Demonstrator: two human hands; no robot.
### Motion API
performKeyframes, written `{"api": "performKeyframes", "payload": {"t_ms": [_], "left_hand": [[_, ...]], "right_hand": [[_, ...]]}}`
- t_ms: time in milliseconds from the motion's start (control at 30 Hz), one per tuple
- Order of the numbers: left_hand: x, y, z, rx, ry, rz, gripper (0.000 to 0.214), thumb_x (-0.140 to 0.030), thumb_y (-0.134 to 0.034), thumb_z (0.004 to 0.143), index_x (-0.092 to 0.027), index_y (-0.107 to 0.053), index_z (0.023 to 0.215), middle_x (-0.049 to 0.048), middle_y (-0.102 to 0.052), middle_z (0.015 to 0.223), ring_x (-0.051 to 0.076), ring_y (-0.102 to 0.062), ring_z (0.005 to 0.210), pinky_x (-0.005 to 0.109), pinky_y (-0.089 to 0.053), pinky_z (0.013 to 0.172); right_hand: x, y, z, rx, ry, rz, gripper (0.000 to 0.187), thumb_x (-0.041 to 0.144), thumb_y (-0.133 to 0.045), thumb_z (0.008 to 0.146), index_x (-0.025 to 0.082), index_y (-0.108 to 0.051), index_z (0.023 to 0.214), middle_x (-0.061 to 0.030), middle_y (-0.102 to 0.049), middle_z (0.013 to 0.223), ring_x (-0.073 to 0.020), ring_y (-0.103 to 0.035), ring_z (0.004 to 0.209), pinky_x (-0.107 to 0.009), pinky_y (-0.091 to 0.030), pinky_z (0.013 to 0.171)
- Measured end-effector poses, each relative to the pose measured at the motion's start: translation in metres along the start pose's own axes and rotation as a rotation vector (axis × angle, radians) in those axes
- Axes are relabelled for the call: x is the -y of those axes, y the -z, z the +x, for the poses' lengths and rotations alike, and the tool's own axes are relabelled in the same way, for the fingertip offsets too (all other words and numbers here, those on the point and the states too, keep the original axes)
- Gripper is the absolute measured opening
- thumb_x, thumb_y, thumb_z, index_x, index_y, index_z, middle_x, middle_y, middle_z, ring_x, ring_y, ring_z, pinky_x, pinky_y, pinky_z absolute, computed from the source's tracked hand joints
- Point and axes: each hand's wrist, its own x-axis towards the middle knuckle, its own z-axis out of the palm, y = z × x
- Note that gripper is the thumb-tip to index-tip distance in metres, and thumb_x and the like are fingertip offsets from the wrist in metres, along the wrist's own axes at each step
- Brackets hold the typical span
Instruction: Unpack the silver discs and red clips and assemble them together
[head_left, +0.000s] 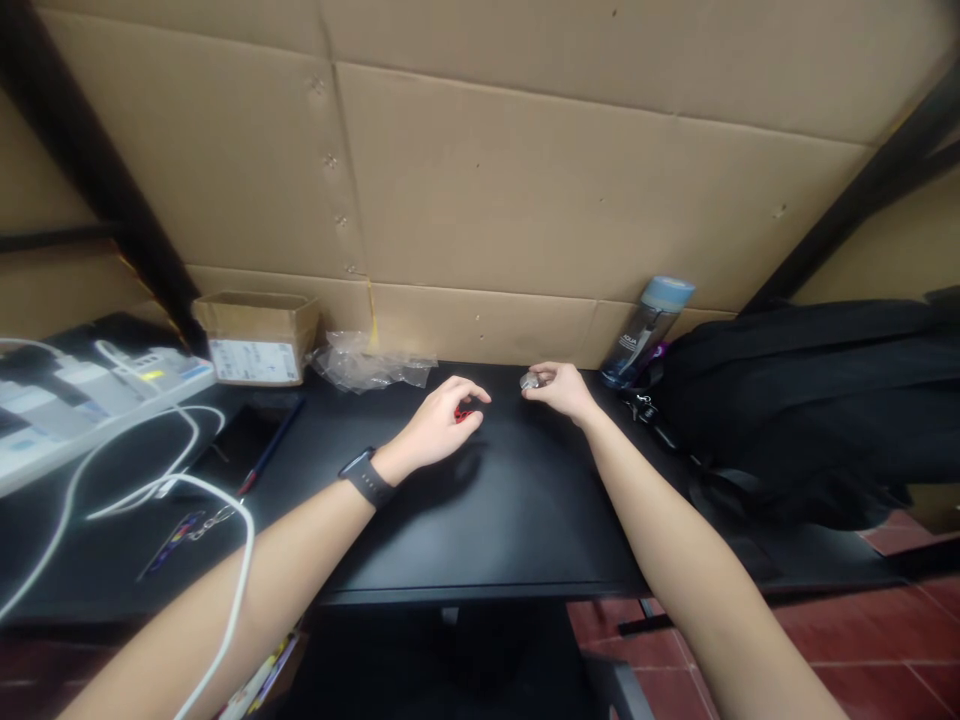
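Note:
My left hand, with a dark watch on its wrist, hovers over the black table with thumb and index finger apart. A small red object shows between them, against the palm, where the curled fingers seem to keep it; its kind is too small to tell. To the right, my right hand pinches a small clear or silvery piece between thumb and fingertips, just above the table's far part. The two hands are a short way apart and do not touch.
A crumpled clear plastic bag and an open cardboard box lie at the back left. White cables cross my left forearm from a power strip. On the right stand a water bottle and a black backpack.

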Motion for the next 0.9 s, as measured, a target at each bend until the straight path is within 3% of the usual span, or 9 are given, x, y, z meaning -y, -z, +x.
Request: {"api": "performKeyframes", "payload": {"t_ms": [200, 533, 900], "left_hand": [[-0.001, 0.000, 0.000, 0.000, -0.008, 0.010, 0.024, -0.018, -0.059, 0.087, -0.022, -0.069, 0.108, 0.0054, -0.062, 0.114, 0.019, -0.062, 0.100, 0.036, -0.051, 0.093], [0.000, -0.002, 0.000, 0.012, -0.025, 0.022, 0.023, -0.018, -0.058, 0.088, -0.022, -0.068, 0.108, 0.0053, -0.062, 0.114, 0.019, -0.062, 0.101, 0.036, -0.050, 0.095], [0.002, -0.004, -0.003, 0.046, -0.052, 0.071, 0.022, -0.020, -0.058, 0.088, -0.023, -0.067, 0.108, 0.0065, -0.064, 0.116, 0.023, -0.063, 0.108, 0.040, -0.049, 0.099]], "right_hand": [[0.001, 0.014, -0.002, 0.072, 0.073, -0.303, 0.033, 0.026, -0.084, 0.058, 0.016, -0.081, 0.089, -0.0037, -0.079, 0.082, -0.0213, -0.073, 0.082, -0.026, -0.054, 0.073], [-0.014, 0.027, 0.004, 0.022, 0.028, -0.437, 0.048, 0.025, -0.084, 0.059, 0.013, -0.079, 0.105, -0.0073, -0.080, 0.096, -0.0237, -0.075, 0.094, -0.027, -0.055, 0.086], [-0.025, 0.037, 0.009, 0.002, -0.005, -0.491, 0.052, 0.031, -0.090, 0.057, 0.015, -0.079, 0.105, -0.0087, -0.080, 0.099, -0.0269, -0.075, 0.098, -0.031, -0.055, 0.090]]}}
